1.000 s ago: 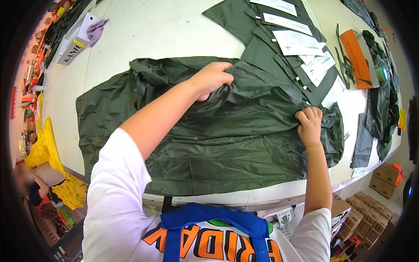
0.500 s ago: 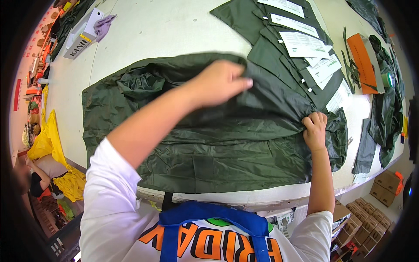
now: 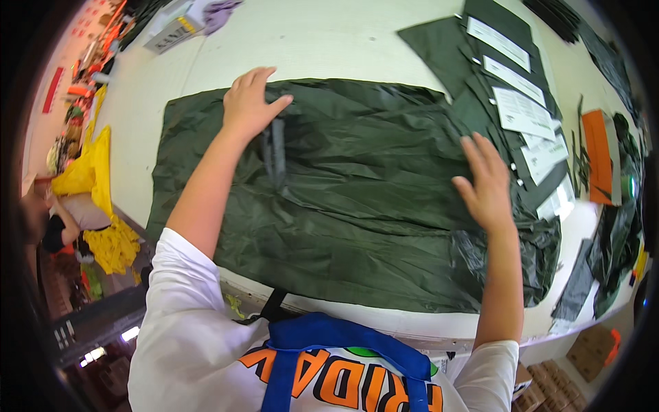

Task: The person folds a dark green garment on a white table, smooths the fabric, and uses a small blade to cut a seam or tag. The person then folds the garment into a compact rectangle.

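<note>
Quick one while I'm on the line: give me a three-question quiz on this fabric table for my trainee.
1. True or false: both hands lie flat and open on the dark green fabric.
2. Which hand is nearer the stack of folded green pieces with white paper slips? A) left hand B) right hand
3. Fill in: the orange item lies near the table's ____ edge, as the person sees it.

Key
1. True: the left hand and the right hand are spread, palms down, gripping nothing.
2. B
3. right
</note>
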A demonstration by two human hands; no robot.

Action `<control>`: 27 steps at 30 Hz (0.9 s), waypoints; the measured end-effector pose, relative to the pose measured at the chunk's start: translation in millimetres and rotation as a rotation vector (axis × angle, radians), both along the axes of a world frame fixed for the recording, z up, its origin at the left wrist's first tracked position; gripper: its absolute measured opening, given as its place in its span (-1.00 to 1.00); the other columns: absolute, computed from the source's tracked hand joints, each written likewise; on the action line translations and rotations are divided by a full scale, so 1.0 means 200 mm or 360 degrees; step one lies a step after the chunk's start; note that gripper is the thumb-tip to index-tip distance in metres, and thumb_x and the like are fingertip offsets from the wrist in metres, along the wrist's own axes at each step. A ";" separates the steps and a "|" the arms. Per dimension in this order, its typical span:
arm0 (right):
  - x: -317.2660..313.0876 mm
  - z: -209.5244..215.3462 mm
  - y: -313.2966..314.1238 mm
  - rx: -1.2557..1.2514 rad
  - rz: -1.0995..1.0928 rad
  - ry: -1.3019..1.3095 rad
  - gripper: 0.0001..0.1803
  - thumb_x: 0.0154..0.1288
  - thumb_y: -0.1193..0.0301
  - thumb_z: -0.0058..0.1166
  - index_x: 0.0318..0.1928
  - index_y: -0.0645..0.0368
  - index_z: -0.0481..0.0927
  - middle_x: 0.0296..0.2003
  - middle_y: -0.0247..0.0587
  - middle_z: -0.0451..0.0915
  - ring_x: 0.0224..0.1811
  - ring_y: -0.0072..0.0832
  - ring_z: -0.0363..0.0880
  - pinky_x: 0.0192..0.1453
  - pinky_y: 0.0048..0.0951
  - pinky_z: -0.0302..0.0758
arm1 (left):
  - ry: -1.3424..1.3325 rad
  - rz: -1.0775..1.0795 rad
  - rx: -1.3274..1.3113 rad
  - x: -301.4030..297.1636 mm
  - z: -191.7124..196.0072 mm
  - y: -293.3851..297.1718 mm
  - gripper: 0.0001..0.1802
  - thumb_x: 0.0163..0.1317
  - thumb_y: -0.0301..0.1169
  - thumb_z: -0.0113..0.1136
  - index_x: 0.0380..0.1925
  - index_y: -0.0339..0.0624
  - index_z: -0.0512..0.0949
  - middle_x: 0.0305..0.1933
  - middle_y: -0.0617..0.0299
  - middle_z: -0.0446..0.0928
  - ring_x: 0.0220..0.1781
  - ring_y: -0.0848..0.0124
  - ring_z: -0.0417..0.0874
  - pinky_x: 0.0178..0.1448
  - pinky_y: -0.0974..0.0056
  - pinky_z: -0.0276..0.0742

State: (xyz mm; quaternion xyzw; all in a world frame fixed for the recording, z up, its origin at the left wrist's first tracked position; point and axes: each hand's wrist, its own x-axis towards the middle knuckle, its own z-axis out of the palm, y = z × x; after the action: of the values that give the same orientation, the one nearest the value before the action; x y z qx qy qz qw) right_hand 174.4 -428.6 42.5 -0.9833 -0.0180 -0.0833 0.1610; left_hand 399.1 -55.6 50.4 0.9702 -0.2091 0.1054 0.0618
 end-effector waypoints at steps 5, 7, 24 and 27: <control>0.14 -0.31 0.23 -0.0463 -0.0124 0.0353 -0.31 0.23 0.04 0.09 0.33 -0.05 0.28 0.41 -0.09 0.08 0.47 -0.06 -0.08 0.43 0.15 -0.13 | 0.0503 -0.0024 -0.0221 -0.11 0.07 0.45 -0.62 0.02 -0.24 0.37 -0.16 -0.10 0.58 -0.09 0.15 0.56 0.06 0.16 0.51 0.13 0.17 0.41; 0.18 -0.25 0.38 -0.0119 -0.0220 -0.0034 -0.44 0.23 0.17 0.14 0.19 0.11 0.42 0.27 -0.02 0.29 0.36 -0.04 0.15 0.38 0.04 0.07 | 0.0050 -0.0164 -0.0590 -0.30 0.14 0.46 -0.74 -0.01 -0.43 0.38 -0.28 -0.19 0.58 -0.09 0.14 0.52 0.03 0.15 0.51 0.09 0.18 0.45; 0.02 0.29 1.39 0.3412 0.0090 0.0775 -0.53 0.20 0.59 0.06 0.16 0.24 0.39 -0.03 -0.20 0.59 -0.04 -0.39 0.59 0.02 -0.38 0.54 | 0.1052 0.0209 -0.2771 -1.12 0.36 0.58 -0.48 0.14 -0.63 0.20 0.12 -0.24 0.31 -0.16 0.27 0.40 -0.15 0.56 0.43 -0.10 0.44 0.47; -0.04 0.35 1.35 0.3280 0.0219 0.0786 -0.49 0.03 0.64 0.20 0.07 0.27 0.46 -0.09 -0.15 0.61 -0.11 -0.35 0.63 -0.09 -0.40 0.59 | 0.1263 0.0374 -0.3009 -1.15 0.48 0.59 -0.53 0.12 -0.64 0.22 0.04 -0.21 0.34 -0.31 0.34 0.38 -0.31 0.61 0.44 -0.24 0.47 0.52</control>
State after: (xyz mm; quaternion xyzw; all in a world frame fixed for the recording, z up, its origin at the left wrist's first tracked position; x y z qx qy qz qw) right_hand 166.7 -159.4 111.9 -0.3585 0.0387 0.1530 0.9201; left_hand 169.3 62.7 146.7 0.5044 0.0909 -0.0958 0.8533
